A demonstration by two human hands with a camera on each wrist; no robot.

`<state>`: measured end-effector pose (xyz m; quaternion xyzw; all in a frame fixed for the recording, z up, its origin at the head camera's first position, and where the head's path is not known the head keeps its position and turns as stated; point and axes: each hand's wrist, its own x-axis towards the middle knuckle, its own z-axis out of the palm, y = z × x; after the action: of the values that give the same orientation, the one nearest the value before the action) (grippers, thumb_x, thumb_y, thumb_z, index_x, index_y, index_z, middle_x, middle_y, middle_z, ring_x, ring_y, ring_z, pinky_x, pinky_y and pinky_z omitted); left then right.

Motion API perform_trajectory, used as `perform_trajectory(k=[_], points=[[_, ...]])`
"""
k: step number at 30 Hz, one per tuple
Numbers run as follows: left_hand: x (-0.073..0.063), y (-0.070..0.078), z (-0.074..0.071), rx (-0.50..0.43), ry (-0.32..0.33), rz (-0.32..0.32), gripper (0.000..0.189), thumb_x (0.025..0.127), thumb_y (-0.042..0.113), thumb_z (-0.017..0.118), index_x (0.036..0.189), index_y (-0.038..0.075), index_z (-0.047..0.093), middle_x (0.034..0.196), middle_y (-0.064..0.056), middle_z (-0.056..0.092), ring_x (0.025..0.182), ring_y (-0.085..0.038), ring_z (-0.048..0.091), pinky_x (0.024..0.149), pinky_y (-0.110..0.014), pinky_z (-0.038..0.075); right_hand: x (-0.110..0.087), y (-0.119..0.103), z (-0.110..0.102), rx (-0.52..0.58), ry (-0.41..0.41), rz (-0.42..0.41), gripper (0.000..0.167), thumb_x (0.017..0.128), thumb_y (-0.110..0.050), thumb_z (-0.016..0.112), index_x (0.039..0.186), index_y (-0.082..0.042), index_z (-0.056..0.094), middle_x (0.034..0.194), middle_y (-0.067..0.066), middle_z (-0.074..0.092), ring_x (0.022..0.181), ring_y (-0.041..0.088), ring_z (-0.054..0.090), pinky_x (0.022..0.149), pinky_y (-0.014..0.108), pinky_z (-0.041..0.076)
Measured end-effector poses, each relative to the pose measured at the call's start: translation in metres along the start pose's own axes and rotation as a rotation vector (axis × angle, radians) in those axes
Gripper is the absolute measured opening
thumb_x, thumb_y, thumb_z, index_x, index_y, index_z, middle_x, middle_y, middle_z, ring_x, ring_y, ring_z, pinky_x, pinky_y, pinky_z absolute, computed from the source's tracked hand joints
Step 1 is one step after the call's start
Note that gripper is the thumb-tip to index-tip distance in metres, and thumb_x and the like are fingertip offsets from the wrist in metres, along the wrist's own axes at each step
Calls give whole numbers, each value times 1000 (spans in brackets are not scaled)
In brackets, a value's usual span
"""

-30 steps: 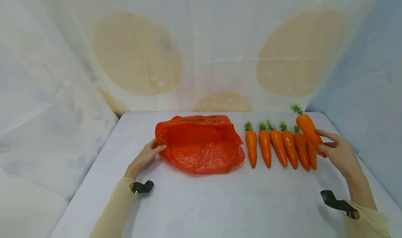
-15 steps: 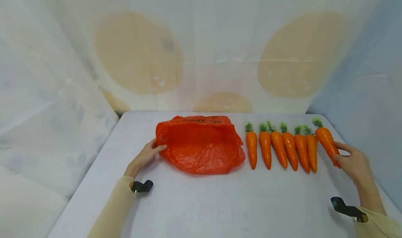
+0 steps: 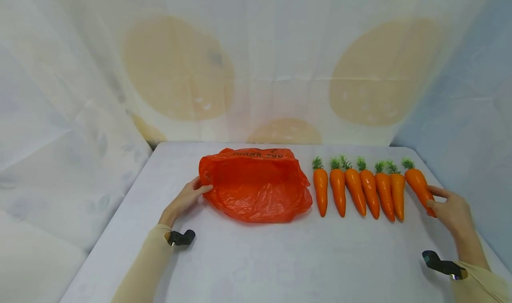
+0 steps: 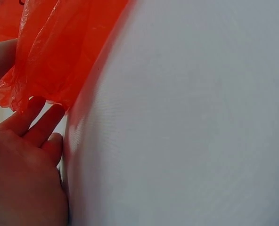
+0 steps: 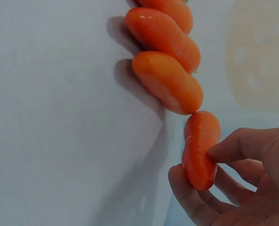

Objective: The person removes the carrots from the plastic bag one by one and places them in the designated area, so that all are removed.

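Observation:
At the right end of a row, my right hand [image 3: 452, 208] pinches a carrot [image 3: 418, 188] near its narrow tip, thumb on one side and fingers on the other. Its leafy top leans up and left, level with the others. In the right wrist view the gripped carrot [image 5: 201, 150] is close beside a neighbouring carrot [image 5: 168, 82]. My left hand [image 3: 190, 199] holds the left edge of a red plastic bag [image 3: 260, 201], its mouth facing me. The left wrist view shows the thumb in front of the film and fingertips [image 4: 54, 112] at its lower edge.
Several other carrots [image 3: 320, 192] with green tops lie side by side between the bag and my right hand. A white cloth covers the table [image 3: 256, 258]. Patterned fabric walls [image 3: 280, 49] stand behind and at both sides.
My right hand has moved right and down with the carrot, from over the row to its right end. The left hand and bag have stayed in place.

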<state>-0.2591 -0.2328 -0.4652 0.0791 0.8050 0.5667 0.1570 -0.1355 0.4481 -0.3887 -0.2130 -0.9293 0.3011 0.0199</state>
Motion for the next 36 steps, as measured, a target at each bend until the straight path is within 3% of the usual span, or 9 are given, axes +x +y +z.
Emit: perform_trajectory(k=[3, 6, 9, 11, 18, 26, 31, 36], points=[[0, -1, -1, -3, -2, -2, 74, 97, 45, 59, 158, 18, 24, 157, -7, 36, 145, -30, 28, 118, -63, 10, 4, 4, 4, -11, 1, -8, 60, 91, -9, 49, 145, 12, 33, 134, 44, 35, 97, 47, 47, 57, 25, 47], [0, -1, -1, -11, 4, -2, 72, 98, 43, 58, 157, 18, 26, 157, -7, 36, 145, -30, 28, 118, -63, 10, 8, 7, 8, -36, -4, -29, 59, 91, -8, 48, 143, 14, 33, 135, 46, 32, 108, 54, 39, 71, 45, 54], [0, -1, -2, -16, 7, -6, 72, 98, 43, 59, 157, 18, 26, 157, -7, 36, 145, -29, 28, 119, -63, 10, 11, 10, 13, -48, -6, -40, 58, 90, -6, 48, 142, 15, 33, 135, 46, 31, 115, 58, 32, 88, 65, 46], [0, 0, -2, -20, 10, -15, 73, 97, 43, 59, 157, 18, 26, 157, -7, 36, 145, -29, 28, 119, -62, 10, 12, 10, 15, -67, -2, -55, 58, 89, -5, 49, 141, 16, 34, 134, 46, 32, 115, 59, 32, 92, 69, 41], [0, -3, -3, -4, 10, -30, 77, 97, 46, 59, 158, 18, 22, 159, -7, 32, 146, -30, 24, 118, -64, 9, 11, 10, 22, -105, 0, -62, 62, 89, -8, 54, 142, 17, 33, 129, 44, 34, 102, 54, 43, 75, 53, 56], [3, -4, 1, 1, 30, -23, 76, 96, 45, 60, 157, 18, 25, 156, -7, 36, 144, -30, 30, 119, -61, 14, 14, 12, 24, -142, -23, -133, 64, 88, -9, 55, 140, 18, 31, 126, 43, 38, 102, 55, 44, 79, 58, 53], [1, -10, 4, 7, 32, -43, 75, 95, 47, 61, 157, 19, 27, 157, -6, 37, 144, -29, 30, 118, -61, 15, 12, 20, 22, -177, -44, -207, 58, 90, -11, 57, 136, 19, 36, 122, 44, 42, 98, 56, 49, 74, 55, 56], [-4, -11, 2, 8, 38, -17, 73, 96, 47, 59, 156, 20, 28, 157, -6, 37, 143, -30, 31, 118, -63, 15, 10, 28, 15, -193, -92, -236, 58, 93, -14, 58, 136, 19, 36, 122, 45, 41, 99, 57, 50, 72, 55, 56]])
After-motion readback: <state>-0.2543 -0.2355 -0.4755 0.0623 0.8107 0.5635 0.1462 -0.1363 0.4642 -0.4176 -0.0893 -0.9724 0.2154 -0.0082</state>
